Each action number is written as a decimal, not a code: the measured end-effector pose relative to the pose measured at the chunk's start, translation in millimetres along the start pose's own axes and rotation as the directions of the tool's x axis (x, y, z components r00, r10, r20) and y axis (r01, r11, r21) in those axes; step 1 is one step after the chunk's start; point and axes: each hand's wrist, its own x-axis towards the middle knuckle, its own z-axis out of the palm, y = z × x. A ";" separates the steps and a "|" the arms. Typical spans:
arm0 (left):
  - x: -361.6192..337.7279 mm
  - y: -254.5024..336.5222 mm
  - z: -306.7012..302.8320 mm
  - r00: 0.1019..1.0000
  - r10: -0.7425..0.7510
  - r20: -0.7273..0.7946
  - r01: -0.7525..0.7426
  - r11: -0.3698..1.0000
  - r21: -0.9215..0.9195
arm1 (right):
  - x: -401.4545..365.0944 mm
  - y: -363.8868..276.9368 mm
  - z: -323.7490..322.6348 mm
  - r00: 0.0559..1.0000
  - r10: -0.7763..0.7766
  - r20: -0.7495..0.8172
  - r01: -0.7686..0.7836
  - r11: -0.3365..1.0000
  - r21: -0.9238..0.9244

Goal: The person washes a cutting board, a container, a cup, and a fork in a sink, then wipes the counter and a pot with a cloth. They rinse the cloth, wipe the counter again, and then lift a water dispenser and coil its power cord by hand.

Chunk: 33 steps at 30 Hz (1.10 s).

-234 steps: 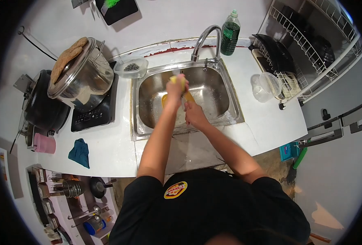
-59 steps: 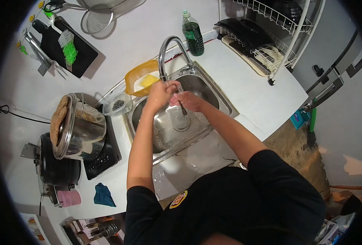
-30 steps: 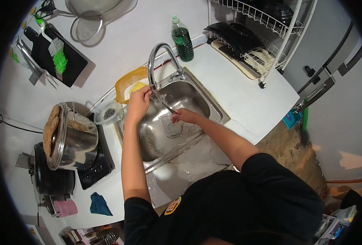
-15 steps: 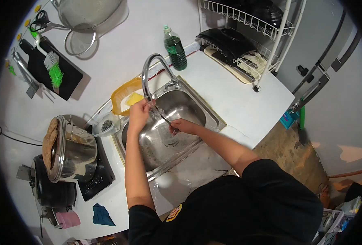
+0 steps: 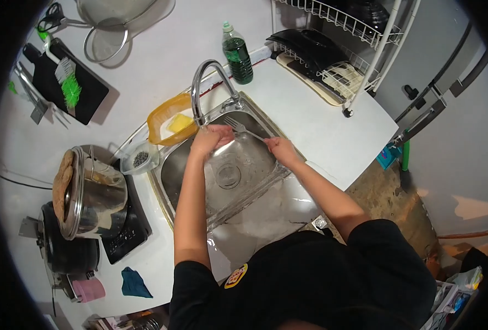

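My right hand [image 5: 280,150] grips a metal fork [image 5: 244,130] by the end of its handle, its tines pointing up and to the left over the sink [image 5: 247,159]. Just beneath the spout of the curved faucet [image 5: 195,88] is my left hand [image 5: 215,138], fingers stretched out beside the fork's tines and holding nothing. Behind it, a yellow sponge [image 5: 179,122] lies in an orange basin [image 5: 155,125] at the sink's rear edge. A clear plastic tub [image 5: 127,163] with a dark scouring pad [image 5: 140,159] stands at the sink's left corner.
A bottle of green liquid [image 5: 238,58] stands behind the faucet. The white dish rack [image 5: 359,99] is at the back right. On the left are a steel pot [image 5: 103,192], an induction cooker [image 5: 124,242] and a blue cloth [image 5: 135,283]. Strainers and utensils hang on the wall.
My right hand has moved right and up with the fork, turning its tines into view. My left hand has come away from the fork and opened out, shifting slightly right.
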 end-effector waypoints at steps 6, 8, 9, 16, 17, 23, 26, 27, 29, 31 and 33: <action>-10.1 22.0 -37.5 0.975 0.192 -0.112 -0.113 0.861 0.496 | -10.9 -19.5 9.5 0.949 -0.296 0.112 0.306 0.947 -0.096; -16.4 16.0 -35.8 0.981 0.189 -0.054 -0.150 0.897 0.417 | -22.6 -36.8 -9.8 0.951 -0.297 0.085 0.307 0.871 -0.385; -30.6 27.5 -22.7 0.988 0.150 -0.028 -0.118 0.867 0.483 | -25.3 -49.6 -29.4 0.952 -0.302 0.052 0.283 0.801 -0.528; -5.7 -19.5 -6.8 0.976 0.203 0.080 -0.194 0.635 0.748 | 7.4 -168.6 -231.6 0.383 -0.761 -0.524 0.318 0.641 -0.699; -6.4 -15.2 -1.1 0.979 0.197 0.047 -0.167 0.653 0.738 | 19.1 -183.0 -259.1 0.280 -0.802 -0.528 0.228 0.590 -0.775; 8.0 -72.5 -8.7 0.959 0.270 0.087 -0.168 0.295 0.941 | 102.4 -194.3 -359.8 0.626 -0.619 -0.475 -0.034 0.586 -0.809; 7.7 -139.8 -27.3 0.983 0.136 0.125 -0.123 -0.025 0.992 | 113.3 -185.9 -370.8 0.817 -0.368 -0.444 -0.097 0.671 -0.735; 5.7 -148.0 -28.7 0.986 0.097 0.139 -0.131 -0.081 0.988 | 114.4 -184.9 -372.2 0.874 -0.241 -0.423 -0.142 0.705 -0.695; -3.7 -146.8 -23.9 0.981 0.045 0.190 -0.188 -0.038 0.981 | 116.3 -187.3 -378.9 0.930 -0.198 -0.310 -0.099 0.678 -0.728; -9.9 -145.5 -17.6 0.987 -0.035 0.155 -0.151 0.085 0.985 | 87.2 -207.1 -363.9 0.937 0.020 -0.348 -0.245 0.749 -0.616; -11.9 -128.4 -3.3 0.992 -0.027 0.127 -0.121 0.146 0.982 | 87.5 -205.7 -364.1 0.939 0.076 -0.335 -0.262 0.790 -0.554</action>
